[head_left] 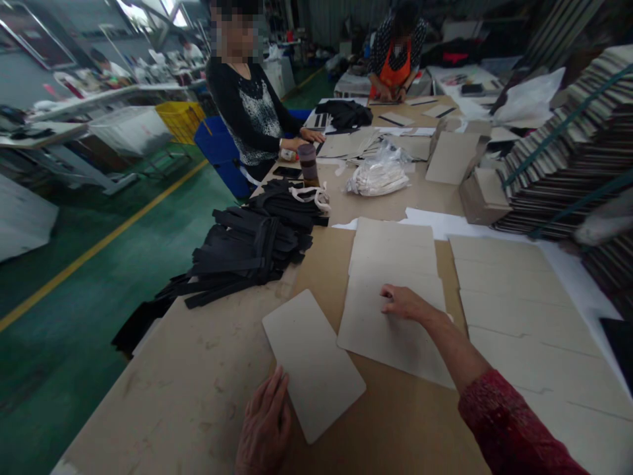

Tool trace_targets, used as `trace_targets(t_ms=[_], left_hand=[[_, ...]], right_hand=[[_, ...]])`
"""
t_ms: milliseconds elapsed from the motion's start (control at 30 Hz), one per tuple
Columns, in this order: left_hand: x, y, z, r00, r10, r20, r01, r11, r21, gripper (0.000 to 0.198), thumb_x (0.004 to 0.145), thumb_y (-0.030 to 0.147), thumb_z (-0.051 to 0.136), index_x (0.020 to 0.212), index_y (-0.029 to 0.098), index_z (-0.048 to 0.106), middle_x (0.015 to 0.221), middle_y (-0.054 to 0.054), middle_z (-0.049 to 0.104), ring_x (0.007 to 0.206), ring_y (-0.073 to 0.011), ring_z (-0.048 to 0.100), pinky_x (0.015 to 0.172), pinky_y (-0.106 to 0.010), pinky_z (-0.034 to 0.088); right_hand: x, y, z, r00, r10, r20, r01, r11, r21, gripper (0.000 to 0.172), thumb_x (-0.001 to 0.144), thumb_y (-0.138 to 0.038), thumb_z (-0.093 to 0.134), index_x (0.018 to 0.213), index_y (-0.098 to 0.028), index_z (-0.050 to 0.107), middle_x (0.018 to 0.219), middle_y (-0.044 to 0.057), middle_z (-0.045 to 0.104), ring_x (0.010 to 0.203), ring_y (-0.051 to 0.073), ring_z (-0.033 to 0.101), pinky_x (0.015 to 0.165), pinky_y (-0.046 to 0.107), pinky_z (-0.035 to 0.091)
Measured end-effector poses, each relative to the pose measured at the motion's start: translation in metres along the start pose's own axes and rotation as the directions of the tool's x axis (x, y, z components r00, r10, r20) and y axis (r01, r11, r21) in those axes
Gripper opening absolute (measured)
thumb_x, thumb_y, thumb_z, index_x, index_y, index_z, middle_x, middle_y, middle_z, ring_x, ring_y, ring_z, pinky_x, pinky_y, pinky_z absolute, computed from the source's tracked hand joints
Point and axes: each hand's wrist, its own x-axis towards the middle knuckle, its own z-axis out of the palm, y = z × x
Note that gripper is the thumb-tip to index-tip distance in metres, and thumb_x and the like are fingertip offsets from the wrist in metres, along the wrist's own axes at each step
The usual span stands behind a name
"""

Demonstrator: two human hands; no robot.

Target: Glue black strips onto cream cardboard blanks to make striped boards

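A grey board with rounded corners lies at an angle on the brown sheet. My left hand rests beside its lower left edge, fingers stretched out and fingertips at the edge. Farther right, my right hand is over a group of overlapping grey boards, its fingers curled together in a pinch. Whatever those fingers hold, if anything, is too small to make out. More overlapping boards lie in rows at the right.
Black strips are heaped at the left table edge. Beyond are a plastic bag, a tumbler and a cardboard box. Tall strapped stacks stand right. One person stands back left, another at the far end.
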Motion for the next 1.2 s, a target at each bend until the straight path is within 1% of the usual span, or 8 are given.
trace_targets(t_ms=[133, 300, 433, 733, 933, 1067, 1133, 1200], left_hand=[[0.0, 0.006, -0.005, 0.998, -0.043, 0.036, 0.044, 0.999, -0.025, 0.056, 0.089, 0.014, 0.046, 0.144, 0.023, 0.04, 0.145, -0.007, 0.049, 0.13, -0.0249, 0.047, 0.103, -0.044, 0.048], [-0.001, 0.011, -0.01, 0.992, -0.089, 0.087, 0.093, 0.995, -0.045, 0.057, 0.088, 0.012, 0.044, 0.143, 0.023, 0.042, 0.145, -0.008, 0.049, 0.132, -0.0258, 0.044, 0.106, -0.046, 0.045], [-0.002, 0.013, -0.01, 0.988, -0.121, 0.098, 0.131, 0.987, -0.095, 0.055, 0.087, 0.011, 0.045, 0.142, 0.021, 0.042, 0.145, -0.008, 0.048, 0.133, -0.0254, 0.043, 0.108, -0.045, 0.044], [-0.004, 0.007, -0.001, 0.975, -0.214, -0.053, 0.202, 0.964, -0.175, 0.047, 0.095, 0.016, 0.039, 0.142, 0.017, 0.036, 0.135, -0.014, 0.05, 0.126, -0.0253, 0.048, 0.103, -0.048, 0.047], [-0.006, -0.002, 0.007, 0.951, -0.283, -0.121, 0.243, 0.932, -0.268, 0.051, 0.096, 0.025, 0.038, 0.146, 0.019, 0.027, 0.139, -0.016, 0.043, 0.128, -0.0294, 0.046, 0.102, -0.051, 0.046], [-0.003, -0.003, 0.007, 0.967, -0.223, -0.127, 0.192, 0.957, -0.219, 0.049, 0.096, 0.027, 0.04, 0.142, 0.015, 0.031, 0.134, -0.018, 0.047, 0.126, -0.0307, 0.047, 0.101, -0.052, 0.046], [-0.001, -0.003, 0.007, 0.973, -0.194, -0.125, 0.17, 0.969, -0.18, 0.047, 0.096, 0.027, 0.041, 0.14, 0.013, 0.035, 0.13, -0.018, 0.051, 0.123, -0.0309, 0.049, 0.099, -0.053, 0.047], [0.001, -0.004, 0.008, 0.975, -0.182, -0.125, 0.159, 0.973, -0.169, 0.045, 0.095, 0.027, 0.041, 0.138, 0.013, 0.038, 0.128, -0.018, 0.053, 0.12, -0.0308, 0.051, 0.098, -0.053, 0.048]], right_hand=[[-0.011, -0.028, 0.013, 0.99, -0.055, -0.13, 0.05, 0.998, -0.041, 0.03, 0.078, -0.023, 0.066, 0.106, -0.013, 0.063, 0.116, 0.018, 0.06, 0.11, 0.03, 0.05, 0.094, 0.04, 0.038], [-0.015, -0.106, 0.065, 0.98, -0.176, -0.089, 0.181, 0.982, 0.05, 0.029, 0.088, -0.026, 0.056, 0.114, -0.016, 0.062, 0.116, 0.012, 0.063, 0.11, 0.023, 0.052, 0.098, 0.033, 0.037], [-0.009, -0.158, 0.099, 0.993, -0.077, -0.091, 0.087, 0.99, 0.109, 0.033, 0.086, -0.024, 0.057, 0.118, -0.016, 0.058, 0.12, 0.015, 0.06, 0.115, 0.026, 0.051, 0.098, 0.035, 0.036], [0.002, -0.195, 0.105, 0.997, 0.056, 0.059, -0.075, 0.922, 0.38, 0.021, 0.079, -0.037, 0.064, 0.081, -0.016, 0.068, 0.08, 0.005, 0.069, 0.078, 0.019, 0.061, 0.069, 0.025, 0.041], [-0.05, -0.211, 0.107, 0.974, 0.203, -0.1, -0.088, 0.744, 0.662, 0.036, 0.085, -0.05, 0.053, 0.086, -0.019, 0.071, 0.074, 0.001, 0.069, 0.07, 0.017, 0.062, 0.064, 0.024, 0.044], [-0.114, -0.169, 0.116, 0.783, 0.579, -0.225, -0.115, 0.491, 0.863, 0.051, 0.091, -0.056, 0.037, 0.108, -0.016, 0.063, 0.103, 0.009, 0.071, 0.093, 0.021, 0.064, 0.074, 0.027, 0.051], [-0.145, -0.143, 0.128, 0.596, 0.79, -0.143, -0.047, 0.213, 0.976, 0.045, 0.081, -0.058, 0.054, 0.099, -0.018, 0.062, 0.102, 0.009, 0.071, 0.096, 0.022, 0.065, 0.075, 0.027, 0.053], [-0.169, -0.123, 0.141, 0.503, 0.863, -0.045, -0.005, 0.055, 0.998, 0.041, 0.072, -0.055, 0.064, 0.091, -0.019, 0.06, 0.09, 0.008, 0.072, 0.086, 0.023, 0.068, 0.067, 0.029, 0.057]])
